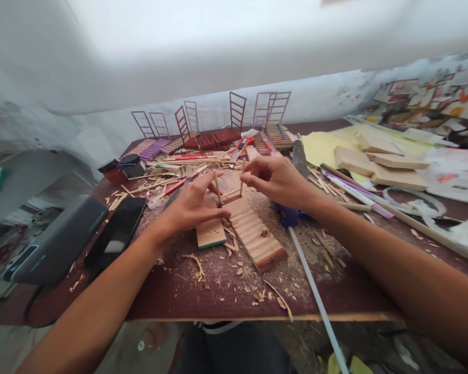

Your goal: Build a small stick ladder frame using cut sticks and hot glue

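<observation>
A small ridged wooden block (pixel 257 234) lies slantwise on the table, two thin sticks standing upright at its far end. My right hand (pixel 276 179) pinches the right upright wooden stick (pixel 242 179) between thumb and fingertips. Beside the left upright stick (pixel 217 188) is my left hand (pixel 191 205), its thumb and fingers spread apart. The left thumb reaches the block's near-left edge, while some fingers are hidden behind the stick. A short crosspiece (pixel 232 194) sits low between the uprights. Under my left hand lies a flat wood piece (pixel 211 234) with a green edge.
A blue glue gun (pixel 287 214) with a long pale glue stick (pixel 315 291) lies right. Left are a black phone (pixel 117 231), a dark speaker-like box (pixel 58 241) and paint jars (pixel 113 171). Miniature ladder-backed chairs (pixel 218 139) line the back. Wood blocks (pixel 386 161) and shavings lie about.
</observation>
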Action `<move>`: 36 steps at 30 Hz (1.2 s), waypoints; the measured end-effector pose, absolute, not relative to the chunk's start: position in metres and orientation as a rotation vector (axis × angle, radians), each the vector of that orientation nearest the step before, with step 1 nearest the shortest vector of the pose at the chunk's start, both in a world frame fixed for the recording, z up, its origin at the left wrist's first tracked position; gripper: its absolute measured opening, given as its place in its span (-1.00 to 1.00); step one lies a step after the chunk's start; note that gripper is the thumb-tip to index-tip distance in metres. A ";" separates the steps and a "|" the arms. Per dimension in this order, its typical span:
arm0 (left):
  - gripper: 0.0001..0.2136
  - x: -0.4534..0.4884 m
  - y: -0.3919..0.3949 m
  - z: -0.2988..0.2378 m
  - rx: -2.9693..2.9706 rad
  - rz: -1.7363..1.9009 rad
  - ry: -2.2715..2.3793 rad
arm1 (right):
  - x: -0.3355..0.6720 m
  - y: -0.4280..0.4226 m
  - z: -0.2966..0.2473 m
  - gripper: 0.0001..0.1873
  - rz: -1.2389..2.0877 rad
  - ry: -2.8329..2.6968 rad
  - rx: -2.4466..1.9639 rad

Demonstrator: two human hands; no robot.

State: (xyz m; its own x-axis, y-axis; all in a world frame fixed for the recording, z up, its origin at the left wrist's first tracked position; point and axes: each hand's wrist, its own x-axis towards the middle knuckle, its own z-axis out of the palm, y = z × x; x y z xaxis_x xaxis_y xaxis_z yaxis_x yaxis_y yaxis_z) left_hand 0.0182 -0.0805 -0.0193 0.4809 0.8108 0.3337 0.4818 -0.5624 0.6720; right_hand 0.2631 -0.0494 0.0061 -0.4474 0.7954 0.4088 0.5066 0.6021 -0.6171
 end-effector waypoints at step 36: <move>-0.12 0.035 -0.082 -0.022 2.058 0.825 0.838 | 0.270 -0.054 0.015 -0.65 0.513 -2.190 -0.992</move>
State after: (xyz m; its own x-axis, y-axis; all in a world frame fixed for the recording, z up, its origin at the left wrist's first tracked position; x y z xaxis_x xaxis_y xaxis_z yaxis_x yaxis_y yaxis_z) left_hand 0.0352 -0.0819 -0.0216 0.5771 0.7698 0.2725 0.2842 -0.5021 0.8168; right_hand 0.2699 -0.0544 0.0154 -0.4862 0.7700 0.4132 0.5065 0.6336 -0.5848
